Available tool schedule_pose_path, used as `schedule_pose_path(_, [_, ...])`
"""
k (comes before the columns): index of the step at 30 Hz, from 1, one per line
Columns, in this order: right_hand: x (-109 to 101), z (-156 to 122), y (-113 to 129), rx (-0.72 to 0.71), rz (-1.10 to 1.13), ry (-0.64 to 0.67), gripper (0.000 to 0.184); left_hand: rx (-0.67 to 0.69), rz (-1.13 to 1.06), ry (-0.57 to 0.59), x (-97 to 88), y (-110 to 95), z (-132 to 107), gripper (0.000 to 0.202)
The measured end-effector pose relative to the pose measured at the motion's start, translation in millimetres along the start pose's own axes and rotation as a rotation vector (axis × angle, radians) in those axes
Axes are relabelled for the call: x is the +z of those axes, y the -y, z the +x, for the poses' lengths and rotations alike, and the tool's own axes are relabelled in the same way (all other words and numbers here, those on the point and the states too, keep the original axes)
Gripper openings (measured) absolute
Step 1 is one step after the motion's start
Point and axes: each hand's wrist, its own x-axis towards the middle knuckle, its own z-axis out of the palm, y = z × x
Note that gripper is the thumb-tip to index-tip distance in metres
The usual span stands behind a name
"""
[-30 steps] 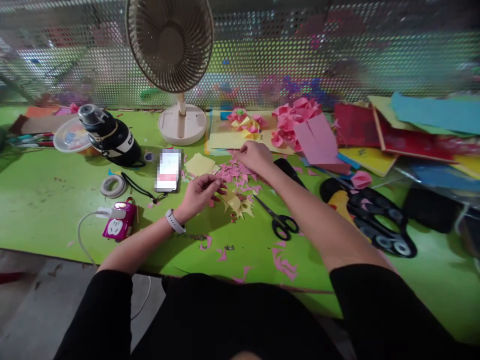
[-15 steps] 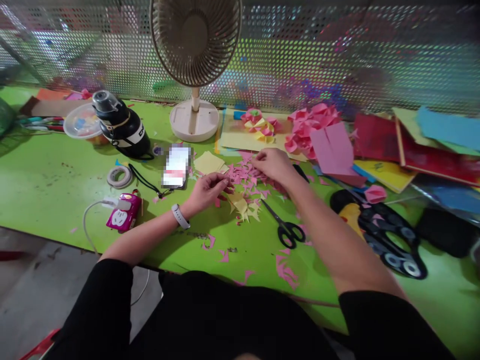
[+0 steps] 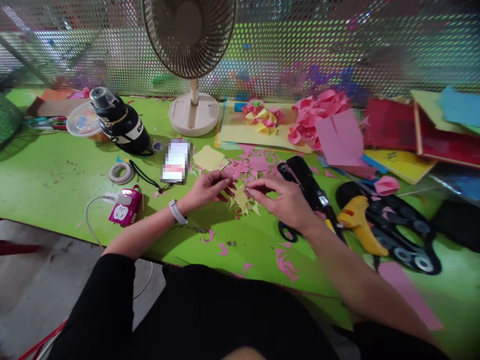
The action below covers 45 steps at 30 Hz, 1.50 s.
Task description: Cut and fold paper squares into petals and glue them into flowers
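My left hand [image 3: 210,190], with a pale watch band on the wrist, hovers over the green table, thumb and fingers pinched together. Across from it, my right hand [image 3: 279,199] has its thumb and forefinger pinched too; anything between the fingertips of either hand is too small to make out. Yellow star-shaped paper pieces [image 3: 243,201] lie just below and between the fingertips. Beyond both hands spread pink paper scraps [image 3: 245,165], with a whole pink piece [image 3: 258,163] on top. Partly hidden under my right hand are scissors [image 3: 288,232], only a black handle showing.
A stack of yellow paper squares [image 3: 210,158] and a phone [image 3: 175,160] lie left of the scraps. A black bottle [image 3: 122,122] and a fan [image 3: 193,114] stand behind. To the right are a black long-armed tool [image 3: 309,182], a yellow glue gun [image 3: 358,220] and pink folded paper [image 3: 322,112].
My right hand has come back from the pink scraps toward me, now over the scissors near the yellow pieces. My left hand stays almost in place. The view has shifted slightly.
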Motion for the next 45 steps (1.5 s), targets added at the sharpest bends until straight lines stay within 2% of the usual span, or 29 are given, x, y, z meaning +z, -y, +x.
schedule_pose_path(6, [8.1,0.6,-5.2,-0.062,-0.053,0.008,0.011,-0.016,-0.022,0.037,1.0,-0.3,-0.9,0.031])
schedule_pose_path(12, [10.6,-0.3,-7.7,-0.040,-0.027,0.015,0.011,-0.030,-0.048,0.049,0.9,-0.8,-1.2,0.032])
schedule_pose_path(17, [9.6,-0.2,-5.8,-0.013,-0.007,0.005,0.011,-0.069,-0.152,0.096,-1.0,-1.4,-2.5,0.038])
schedule_pose_path(20, [8.5,-0.3,-1.4,0.040,0.026,0.029,0.014,-0.075,-0.179,0.072,-1.4,3.5,-1.5,0.040])
schedule_pose_path(24, [8.7,-0.9,1.5,0.105,0.086,0.067,0.017,-0.023,-0.195,0.025,-0.6,10.3,1.5,0.032])
schedule_pose_path(29, [10.6,-2.6,-0.1,0.157,0.152,0.100,0.018,0.024,-0.174,0.014,0.6,9.1,1.8,0.026])
schedule_pose_path(39, [13.7,-4.5,1.3,0.212,0.266,0.149,0.022,0.070,-0.176,-0.015,5.6,7.3,-0.2,0.021])
schedule_pose_path(45, [16.0,-5.4,0.9,0.214,0.309,0.173,0.023,0.062,-0.186,-0.039,6.0,7.4,-0.8,0.028])
